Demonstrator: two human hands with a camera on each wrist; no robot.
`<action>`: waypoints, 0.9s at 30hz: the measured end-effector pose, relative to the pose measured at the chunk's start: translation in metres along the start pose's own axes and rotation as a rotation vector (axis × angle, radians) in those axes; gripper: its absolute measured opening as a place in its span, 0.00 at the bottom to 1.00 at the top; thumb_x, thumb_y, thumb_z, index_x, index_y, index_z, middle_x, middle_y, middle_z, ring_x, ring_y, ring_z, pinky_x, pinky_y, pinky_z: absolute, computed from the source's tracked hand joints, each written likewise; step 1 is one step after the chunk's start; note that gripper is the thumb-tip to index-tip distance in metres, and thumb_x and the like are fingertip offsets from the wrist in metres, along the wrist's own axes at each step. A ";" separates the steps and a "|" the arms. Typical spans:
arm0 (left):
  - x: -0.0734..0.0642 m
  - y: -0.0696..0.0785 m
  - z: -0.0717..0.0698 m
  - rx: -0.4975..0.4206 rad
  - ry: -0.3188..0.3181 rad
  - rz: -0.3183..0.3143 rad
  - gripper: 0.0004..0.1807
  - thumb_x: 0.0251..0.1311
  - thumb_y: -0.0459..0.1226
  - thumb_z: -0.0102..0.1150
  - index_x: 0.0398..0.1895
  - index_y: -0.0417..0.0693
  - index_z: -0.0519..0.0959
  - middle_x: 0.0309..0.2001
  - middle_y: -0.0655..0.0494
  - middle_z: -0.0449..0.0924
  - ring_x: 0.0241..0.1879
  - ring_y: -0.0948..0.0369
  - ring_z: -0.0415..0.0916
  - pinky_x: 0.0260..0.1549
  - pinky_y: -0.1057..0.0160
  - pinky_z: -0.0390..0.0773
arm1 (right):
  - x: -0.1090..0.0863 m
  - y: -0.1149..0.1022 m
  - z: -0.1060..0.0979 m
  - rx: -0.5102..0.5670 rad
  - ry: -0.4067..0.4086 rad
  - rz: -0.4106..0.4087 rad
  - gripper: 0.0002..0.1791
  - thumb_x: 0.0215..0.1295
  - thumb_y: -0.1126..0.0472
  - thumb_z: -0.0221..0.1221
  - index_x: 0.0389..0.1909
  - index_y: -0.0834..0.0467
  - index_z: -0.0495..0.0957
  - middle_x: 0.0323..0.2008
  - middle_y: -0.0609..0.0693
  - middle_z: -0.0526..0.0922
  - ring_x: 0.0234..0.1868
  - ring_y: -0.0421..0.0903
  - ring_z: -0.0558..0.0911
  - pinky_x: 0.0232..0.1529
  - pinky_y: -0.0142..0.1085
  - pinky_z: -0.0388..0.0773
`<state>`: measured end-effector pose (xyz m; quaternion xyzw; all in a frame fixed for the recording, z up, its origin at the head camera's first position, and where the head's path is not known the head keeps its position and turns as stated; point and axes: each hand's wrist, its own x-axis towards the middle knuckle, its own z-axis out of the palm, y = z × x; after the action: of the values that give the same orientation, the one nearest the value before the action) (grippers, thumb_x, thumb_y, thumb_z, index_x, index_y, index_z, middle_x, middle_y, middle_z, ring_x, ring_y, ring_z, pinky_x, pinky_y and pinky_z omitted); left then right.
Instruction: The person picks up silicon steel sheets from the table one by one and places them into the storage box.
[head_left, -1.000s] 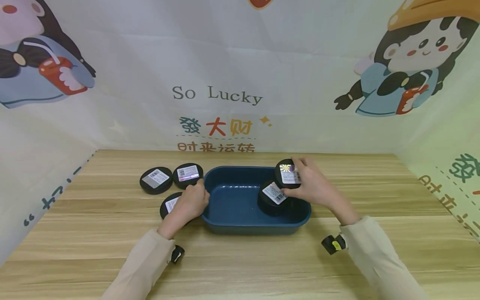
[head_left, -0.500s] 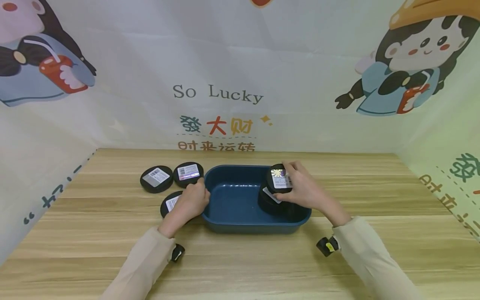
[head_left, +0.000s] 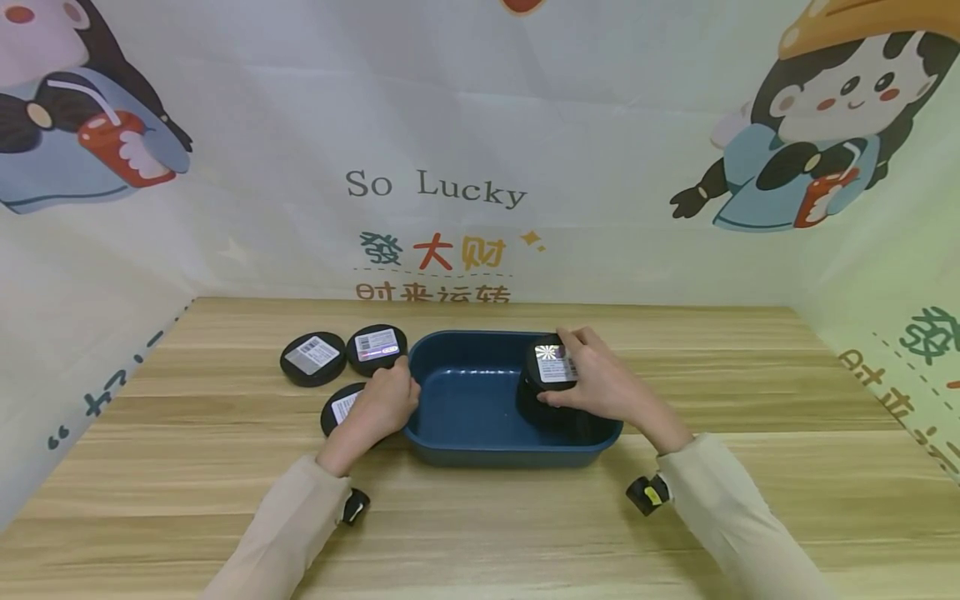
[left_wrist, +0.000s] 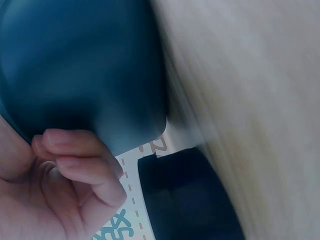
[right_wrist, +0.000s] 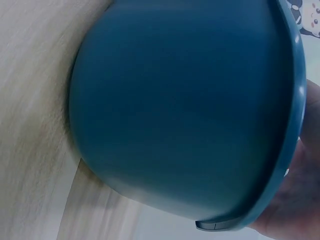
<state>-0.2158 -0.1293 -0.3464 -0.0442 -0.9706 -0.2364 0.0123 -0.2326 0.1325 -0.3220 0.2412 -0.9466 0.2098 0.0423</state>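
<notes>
A dark blue oblong plastic basin stands mid-table. My right hand grips a round black container with a white label and shiny sticker, thumb at the near side and fingers at the far side. It sits directly over another black container inside the basin's right part, covering its label. At the left end, my left hand holds the basin's rim; its curled fingers show against the basin wall in the left wrist view. The right wrist view is mostly filled by the basin's outer wall.
Left of the basin lie three more labelled black containers: one at far left, one beside the rim, and one partly behind the left hand. A printed cloth backdrop rises behind the wooden table.
My right hand has moved left and slightly down with its black container, bringing it over the one in the basin. The left hand and basin stay in place.
</notes>
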 end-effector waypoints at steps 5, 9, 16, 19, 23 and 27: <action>-0.001 0.000 -0.001 0.002 0.012 0.014 0.14 0.57 0.31 0.40 0.43 0.27 0.67 0.32 0.29 0.74 0.33 0.44 0.76 0.27 0.48 0.73 | 0.000 -0.001 0.001 -0.001 -0.026 0.001 0.49 0.42 0.50 0.67 0.60 0.73 0.56 0.51 0.68 0.65 0.42 0.54 0.71 0.40 0.43 0.72; 0.000 -0.001 0.000 0.003 0.012 0.018 0.14 0.57 0.31 0.40 0.43 0.27 0.67 0.32 0.29 0.74 0.33 0.43 0.76 0.28 0.48 0.73 | 0.000 -0.001 0.002 0.001 -0.055 0.009 0.50 0.43 0.50 0.67 0.61 0.73 0.56 0.51 0.68 0.65 0.42 0.53 0.71 0.40 0.42 0.72; 0.000 -0.001 0.000 -0.004 0.011 0.017 0.14 0.57 0.31 0.40 0.43 0.27 0.67 0.32 0.29 0.74 0.32 0.44 0.76 0.27 0.49 0.73 | 0.001 -0.001 0.005 0.006 -0.078 0.025 0.50 0.43 0.49 0.67 0.61 0.73 0.56 0.50 0.67 0.65 0.40 0.52 0.71 0.38 0.41 0.73; 0.000 0.000 0.000 -0.005 0.007 0.011 0.14 0.57 0.31 0.41 0.42 0.28 0.67 0.32 0.30 0.74 0.32 0.45 0.76 0.27 0.49 0.73 | 0.001 0.000 0.005 0.006 -0.083 0.030 0.50 0.43 0.49 0.67 0.61 0.72 0.56 0.50 0.67 0.66 0.40 0.52 0.71 0.38 0.41 0.73; 0.000 0.000 0.000 -0.003 0.000 0.005 0.14 0.58 0.31 0.41 0.43 0.28 0.67 0.33 0.30 0.74 0.33 0.46 0.75 0.28 0.49 0.73 | 0.002 0.001 0.007 -0.001 -0.091 0.036 0.49 0.43 0.49 0.67 0.61 0.72 0.56 0.49 0.66 0.66 0.40 0.51 0.71 0.38 0.41 0.72; 0.000 0.000 0.000 -0.005 0.002 0.009 0.14 0.57 0.31 0.41 0.44 0.28 0.66 0.32 0.30 0.74 0.32 0.46 0.75 0.28 0.49 0.73 | 0.003 0.003 0.009 -0.008 -0.096 0.037 0.49 0.43 0.48 0.66 0.61 0.72 0.57 0.50 0.67 0.67 0.42 0.53 0.71 0.40 0.42 0.72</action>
<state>-0.2155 -0.1294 -0.3465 -0.0482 -0.9698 -0.2388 0.0143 -0.2363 0.1301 -0.3305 0.2331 -0.9527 0.1948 -0.0062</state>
